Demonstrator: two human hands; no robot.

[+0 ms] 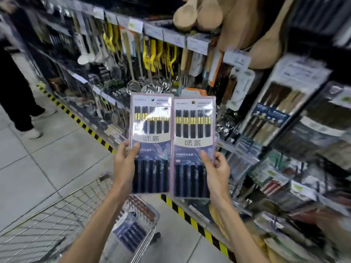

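Chopstick packs point(193, 137) in both hands point(124, 164)

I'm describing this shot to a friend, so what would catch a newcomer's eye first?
Two matching packs of black chopsticks are held up side by side at centre frame: the left pack in the left hand, the right pack in the right hand. Below them, a similar pack lies in the wire shopping cart at lower left. Pale wooden ladles hang at the top.
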